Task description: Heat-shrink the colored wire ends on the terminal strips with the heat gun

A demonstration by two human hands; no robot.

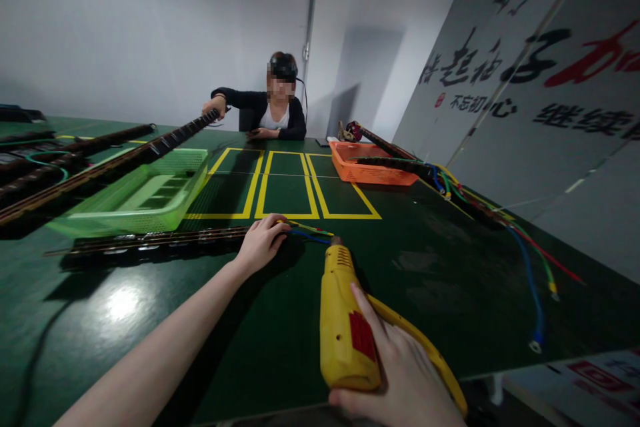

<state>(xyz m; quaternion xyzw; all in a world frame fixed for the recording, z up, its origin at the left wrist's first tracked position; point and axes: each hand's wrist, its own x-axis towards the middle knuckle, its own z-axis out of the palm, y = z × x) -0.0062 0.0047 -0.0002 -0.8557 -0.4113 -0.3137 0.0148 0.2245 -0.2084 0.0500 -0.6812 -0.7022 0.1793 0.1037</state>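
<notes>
Left hand (pixel 263 241) closed on the end of the dark bundle (pixel 160 247) stretching leftward across the bench (pixel 280 333), the right hand (pixel 406 363) grips the yellow heat gun (pixel 340 320), its nozzle (pixel 337 240) best swept evenly over the wires (pixel 310 237), clear of the left hand.

1. One yellow heat gun (pixel 345 327), toward five o'clock.
2. Two baskets: one green basket (pixel 183 203) at ten o'clock, one orange basket (pixel 373 172) at one.
3. Three yellow-outlined rectangles (pixel 287 217) at twelve.
4. One person (pixel 275 103), at twelve.
5. One dark bundle (pixel 165 245) at nine; overlapping bundles (pixel 75 157) at ten, too tangled to count.
6. Two ring terminals (pixel 535 347) at four, on the hanging wire ends.
</notes>
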